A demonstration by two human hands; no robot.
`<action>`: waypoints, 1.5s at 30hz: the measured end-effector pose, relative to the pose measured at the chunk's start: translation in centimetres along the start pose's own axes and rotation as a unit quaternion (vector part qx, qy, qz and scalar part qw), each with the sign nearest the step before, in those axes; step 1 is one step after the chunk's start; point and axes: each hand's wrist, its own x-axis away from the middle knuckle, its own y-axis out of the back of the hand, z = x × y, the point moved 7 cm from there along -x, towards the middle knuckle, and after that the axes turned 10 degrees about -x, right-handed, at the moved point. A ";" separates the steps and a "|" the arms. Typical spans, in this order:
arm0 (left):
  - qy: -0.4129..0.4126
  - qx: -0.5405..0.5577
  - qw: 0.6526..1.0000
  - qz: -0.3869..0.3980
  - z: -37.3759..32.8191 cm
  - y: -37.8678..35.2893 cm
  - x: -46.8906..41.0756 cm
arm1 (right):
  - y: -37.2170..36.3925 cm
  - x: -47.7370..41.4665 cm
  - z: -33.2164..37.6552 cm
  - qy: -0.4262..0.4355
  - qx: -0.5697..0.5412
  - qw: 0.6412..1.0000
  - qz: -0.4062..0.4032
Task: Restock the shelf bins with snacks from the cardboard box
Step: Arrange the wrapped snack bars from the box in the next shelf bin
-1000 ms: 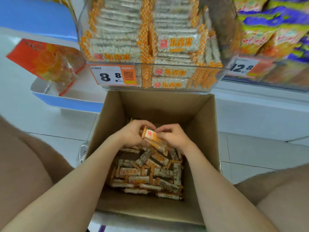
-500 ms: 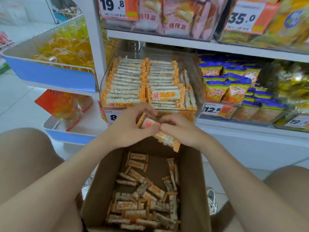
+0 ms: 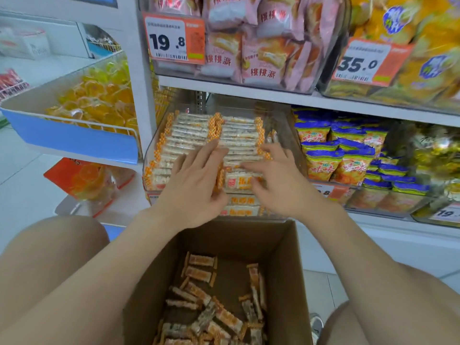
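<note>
Left hand: the left hand (image 3: 196, 185) lies flat with fingers straight and spread, pressing down on the snack bars (image 3: 189, 135); it grips nothing.
Right hand: the right hand (image 3: 278, 188) is beside it, fingers stretched out over the front rows, resting on the bars with nothing held.
Bin: a clear shelf bin (image 3: 286, 125) on the lower shelf, packed with two neat rows of bars in see-through wrappers with orange-checked ends.
Bar label: the front bar (image 3: 239, 181) shows a red square logo and orange characters, half covered by the hands and too blurred to read.
Box: an open cardboard box (image 3: 296, 265) stands on the floor just below the bin, between the person's knees.
Box contents: loose bars (image 3: 214, 312) of the same kind lie jumbled on its bottom.
Upper shelf, left: a price tag (image 3: 171, 39) reads "19.8", in front of pink packets (image 3: 261, 58) printed "桃桃派".
Upper shelf, right: a second tag (image 3: 366, 62) reads "35.0", on a bin of yellow bags (image 3: 423, 46) with blue emblems.
Right of the bin: blue-and-yellow bags (image 3: 323, 165) with red characters I can't make out.
Far right: a tag (image 3: 446, 214) cut off at "19".
Left: a wire basket (image 3: 74, 138) with a blue front holds orange-slice sweets (image 3: 99, 95).
</note>
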 end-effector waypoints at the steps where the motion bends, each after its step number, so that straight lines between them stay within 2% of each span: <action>1: -0.008 -0.011 1.000 0.004 -0.1 -0.3 -0.3 | -0.2 -0.3 0.1 -0.013 -0.028 1.000 -0.006; 3: -0.017 -0.027 0.999 0.008 -0.1 -0.5 -0.8 | -0.8 -0.5 0.1 -0.037 -0.066 0.997 -0.016; 5: -0.018 -0.047 0.999 0.016 -0.1 -0.9 -1.0 | -1.6 -0.5 0.2 -0.056 -0.043 0.997 -0.017; 8: -0.022 -0.091 0.996 0.015 -0.1 -1.4 -0.8 | -3.0 -0.1 1.9 -0.020 0.033 0.999 0.016; 13: -0.035 -0.157 0.987 0.028 -0.1 -2.1 -0.6 | -2.0 -0.3 0.8 -0.045 -0.003 0.997 -0.058; 17: -0.052 -0.179 0.982 0.017 -0.4 -1.7 -0.7 | -3.4 0.0 0.3 -0.007 0.048 0.998 -0.028; 19: -0.034 -0.187 0.982 0.001 -0.2 -1.1 -0.5 | -3.1 0.2 -0.1 -0.022 0.062 0.997 -0.033; 23: 0.067 -0.195 0.978 0.004 1.0 -1.3 0.9 | -3.8 0.4 0.3 -0.052 0.042 0.997 -0.037; 26: 0.060 -0.177 0.982 0.026 1.5 -1.9 1.4 | -3.7 0.5 0.9 -0.058 0.026 0.997 -0.043; 28: 0.058 -0.152 0.986 0.027 1.7 -1.8 1.4 | -2.4 0.7 1.3 -0.063 0.014 0.994 -0.084; 30: 0.068 -0.123 0.990 0.006 1.6 -1.2 1.4 | -0.3 1.8 2.2 -0.052 0.006 0.985 -0.167; 32: 0.074 -0.102 0.991 -0.041 1.1 -0.1 1.8 | 1.3 3.6 3.8 0.009 -0.024 0.966 -0.257; 33: 0.069 -0.091 0.991 -0.076 0.7 0.8 2.2 | 1.6 4.5 4.4 0.037 -0.047 0.960 -0.274; 34: 0.055 -0.079 0.987 -0.125 0.0 1.8 2.7 | 1.4 5.3 4.8 0.048 -0.074 0.962 -0.260; 36: 0.011 -0.046 0.975 -0.219 -1.5 3.2 4.3 | -0.3 6.4 4.9 0.021 -0.119 0.981 -0.155; 37: -0.018 -0.025 0.974 -0.223 -2.3 2.9 5.1 | -1.8 6.9 4.6 -0.002 -0.127 0.989 -0.079; 38: -0.049 -0.006 0.981 -0.189 -3.1 1.9 5.6 | -3.5 7.5 4.3 -0.024 -0.124 0.992 0.002; 39: -0.075 0.000 0.991 -0.114 -3.8 0.0 6.1 | -5.5 8.0 3.7 -0.042 -0.107 0.990 0.080; 41: -0.096 -0.028 0.989 0.104 -4.5 -5.8 7.5 | -10.1 9.3 1.9 -0.068 -0.040 0.971 0.224; 43: -0.091 -0.068 0.951 0.287 -3.9 -11.7 9.6 | -14.6 10.6 0.2 -0.092 -0.006 0.936 0.338; 45: -0.066 -0.071 0.918 0.386 -2.6 -16.5 11.8 | -17.9 11.5 -1.5 -0.119 -0.014 0.911 0.396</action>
